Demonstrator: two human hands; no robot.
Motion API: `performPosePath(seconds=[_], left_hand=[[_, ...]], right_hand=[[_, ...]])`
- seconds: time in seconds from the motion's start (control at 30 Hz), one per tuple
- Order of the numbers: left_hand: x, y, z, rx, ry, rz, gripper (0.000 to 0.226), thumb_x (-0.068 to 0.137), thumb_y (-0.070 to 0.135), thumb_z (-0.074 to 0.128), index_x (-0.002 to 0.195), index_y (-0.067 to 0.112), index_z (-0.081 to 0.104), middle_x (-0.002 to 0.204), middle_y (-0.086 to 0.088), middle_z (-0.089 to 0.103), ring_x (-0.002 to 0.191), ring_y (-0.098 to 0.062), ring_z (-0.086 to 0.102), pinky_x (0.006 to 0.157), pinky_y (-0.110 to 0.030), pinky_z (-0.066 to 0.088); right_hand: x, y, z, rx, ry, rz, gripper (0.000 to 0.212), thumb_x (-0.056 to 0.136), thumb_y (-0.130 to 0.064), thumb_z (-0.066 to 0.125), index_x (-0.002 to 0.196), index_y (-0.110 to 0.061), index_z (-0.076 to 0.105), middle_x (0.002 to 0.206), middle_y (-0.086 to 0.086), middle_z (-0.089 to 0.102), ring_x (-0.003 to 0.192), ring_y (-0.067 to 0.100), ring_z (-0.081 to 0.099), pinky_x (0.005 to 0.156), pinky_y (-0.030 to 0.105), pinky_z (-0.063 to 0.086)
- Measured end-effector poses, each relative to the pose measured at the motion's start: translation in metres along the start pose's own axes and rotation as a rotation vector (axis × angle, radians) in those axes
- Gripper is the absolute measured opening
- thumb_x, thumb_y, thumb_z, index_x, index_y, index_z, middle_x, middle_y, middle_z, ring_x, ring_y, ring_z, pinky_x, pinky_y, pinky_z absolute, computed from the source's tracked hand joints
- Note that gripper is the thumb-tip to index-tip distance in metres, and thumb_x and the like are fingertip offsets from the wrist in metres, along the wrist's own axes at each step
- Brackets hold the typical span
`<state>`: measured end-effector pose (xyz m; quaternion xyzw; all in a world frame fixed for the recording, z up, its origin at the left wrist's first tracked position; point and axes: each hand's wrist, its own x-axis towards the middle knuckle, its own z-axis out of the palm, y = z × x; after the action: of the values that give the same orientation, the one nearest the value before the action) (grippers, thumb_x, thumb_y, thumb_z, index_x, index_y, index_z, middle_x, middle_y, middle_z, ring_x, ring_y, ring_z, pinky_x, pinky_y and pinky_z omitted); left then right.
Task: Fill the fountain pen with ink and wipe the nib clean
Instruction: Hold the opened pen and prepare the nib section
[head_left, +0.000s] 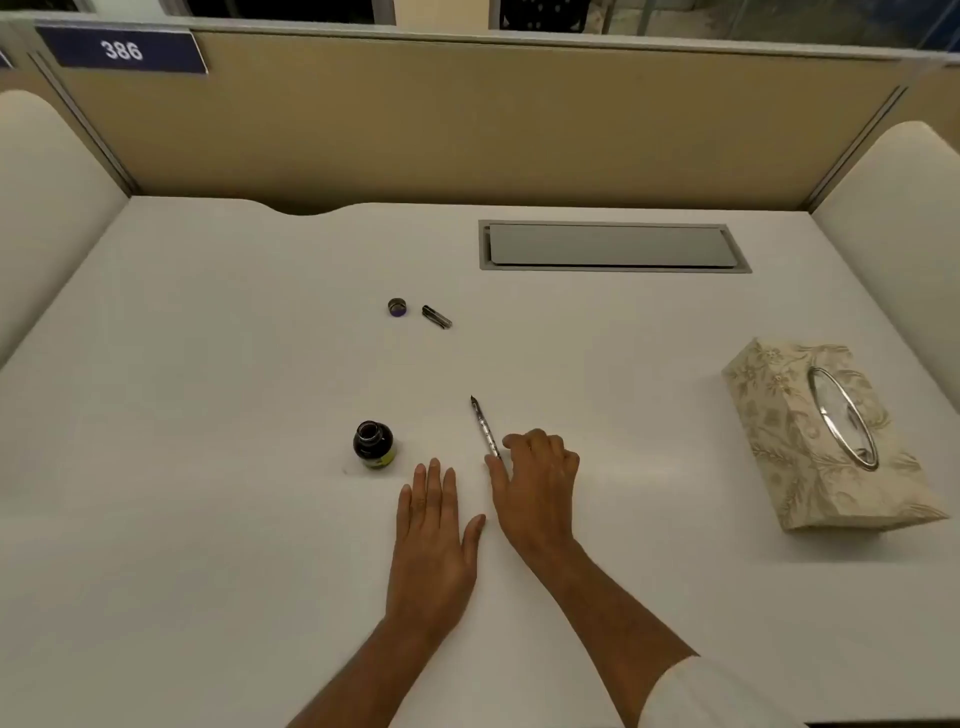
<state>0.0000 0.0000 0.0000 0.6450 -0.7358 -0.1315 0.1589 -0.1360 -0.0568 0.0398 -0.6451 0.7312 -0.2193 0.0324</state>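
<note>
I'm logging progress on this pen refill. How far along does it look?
Done: the ink bottle stands open, its lid set aside farther back beside the pen cap. In hand: the right hand touches the pen, which lies on the desk with the nib pointing away; the left hand rests flat. Whether the pen has been filled or wiped cannot be told; no tissue is out of the tissue box.

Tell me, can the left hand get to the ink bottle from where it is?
Probably yes. The left hand lies flat on the desk just right of the open ink bottle, and nothing sits between them; the pen is by the right hand.
</note>
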Motion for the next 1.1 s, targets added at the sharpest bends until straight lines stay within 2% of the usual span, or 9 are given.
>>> performPosePath(seconds=[0.13, 0.37, 0.6, 0.67, 0.77, 0.83, 0.9, 1.0, 1.1], left_hand=[[0.0, 0.001, -0.002, 0.039, 0.009, 0.002, 0.068, 0.106, 0.048, 0.032, 0.161, 0.009, 0.022, 0.171, -0.009, 0.017, 0.159, -0.021, 0.009, 0.127, -0.04, 0.009], [-0.001, -0.001, 0.0, 0.067, -0.014, 0.001, 0.068, 0.107, 0.05, 0.027, 0.162, 0.01, 0.02, 0.171, -0.009, 0.015, 0.159, -0.021, 0.008, 0.127, -0.04, 0.008], [0.001, -0.002, 0.0, 0.067, -0.003, 0.015, 0.068, 0.106, 0.05, 0.029, 0.161, 0.009, 0.024, 0.17, -0.01, 0.02, 0.159, -0.023, 0.014, 0.127, -0.041, 0.01], [0.002, -0.002, 0.0, 0.041, -0.016, 0.003, 0.069, 0.106, 0.052, 0.024, 0.161, 0.01, 0.022, 0.171, -0.009, 0.018, 0.159, -0.023, 0.013, 0.128, -0.037, 0.004], [0.006, 0.004, -0.01, -0.076, 0.01, -0.011, 0.068, 0.106, 0.054, 0.017, 0.162, 0.016, 0.017, 0.171, -0.002, 0.011, 0.159, -0.009, -0.003, 0.126, -0.025, -0.007], [0.012, 0.014, -0.025, -0.201, 0.046, -0.016, 0.063, 0.107, 0.051, 0.021, 0.161, 0.019, 0.02, 0.169, 0.004, 0.013, 0.155, 0.003, -0.009, 0.125, -0.018, -0.007], [0.019, 0.028, -0.044, -0.359, 0.049, -0.06, 0.06, 0.107, 0.049, 0.025, 0.161, 0.023, 0.026, 0.169, 0.01, 0.018, 0.155, 0.005, -0.002, 0.123, -0.014, -0.002], [0.031, 0.051, -0.074, -0.656, 0.021, -0.182, 0.052, 0.105, 0.046, 0.038, 0.154, 0.029, 0.041, 0.161, 0.013, 0.039, 0.152, -0.001, 0.027, 0.124, -0.023, 0.021], [0.043, 0.073, -0.104, -0.983, -0.005, -0.295, 0.028, 0.107, 0.038, 0.045, 0.128, 0.037, 0.063, 0.135, 0.017, 0.065, 0.13, 0.003, 0.055, 0.105, -0.011, 0.041]], right_hand=[[0.001, -0.004, 0.002, -0.015, -0.036, 0.061, 0.016, 0.087, -0.03, 0.071, 0.089, -0.015, 0.07, 0.086, 0.004, 0.066, 0.083, 0.027, 0.059, 0.073, 0.043, 0.047], [0.003, -0.003, 0.008, 0.066, -0.011, 0.139, 0.015, 0.088, -0.026, 0.07, 0.08, -0.014, 0.069, 0.079, 0.002, 0.064, 0.078, 0.024, 0.058, 0.073, 0.041, 0.046], [-0.004, 0.001, 0.004, 0.188, 0.045, 0.15, 0.012, 0.089, -0.024, 0.07, 0.081, -0.016, 0.067, 0.081, 0.0, 0.065, 0.078, 0.021, 0.058, 0.073, 0.04, 0.047], [-0.007, 0.001, -0.002, 0.218, 0.06, 0.147, 0.01, 0.089, -0.025, 0.07, 0.083, -0.017, 0.067, 0.083, -0.001, 0.065, 0.079, 0.02, 0.058, 0.074, 0.039, 0.047], [-0.012, 0.0, -0.016, 0.252, 0.081, 0.132, 0.008, 0.089, -0.025, 0.072, 0.086, -0.019, 0.068, 0.086, -0.004, 0.067, 0.081, 0.018, 0.057, 0.074, 0.034, 0.044], [-0.017, -0.001, -0.027, 0.269, 0.1, 0.117, 0.007, 0.088, -0.024, 0.073, 0.087, -0.02, 0.068, 0.087, -0.006, 0.067, 0.081, 0.016, 0.057, 0.074, 0.03, 0.04], [-0.022, -0.002, -0.039, 0.292, 0.119, 0.105, 0.008, 0.087, -0.023, 0.075, 0.087, -0.02, 0.067, 0.087, -0.007, 0.067, 0.081, 0.015, 0.057, 0.074, 0.029, 0.041], [-0.028, -0.006, -0.058, 0.337, 0.127, 0.084, 0.009, 0.087, -0.022, 0.076, 0.088, -0.021, 0.067, 0.086, -0.01, 0.067, 0.081, 0.013, 0.057, 0.074, 0.029, 0.043], [-0.035, -0.012, -0.076, 0.398, 0.104, 0.068, 0.008, 0.089, -0.021, 0.073, 0.088, -0.023, 0.065, 0.084, -0.013, 0.064, 0.08, 0.01, 0.054, 0.073, 0.028, 0.046]])
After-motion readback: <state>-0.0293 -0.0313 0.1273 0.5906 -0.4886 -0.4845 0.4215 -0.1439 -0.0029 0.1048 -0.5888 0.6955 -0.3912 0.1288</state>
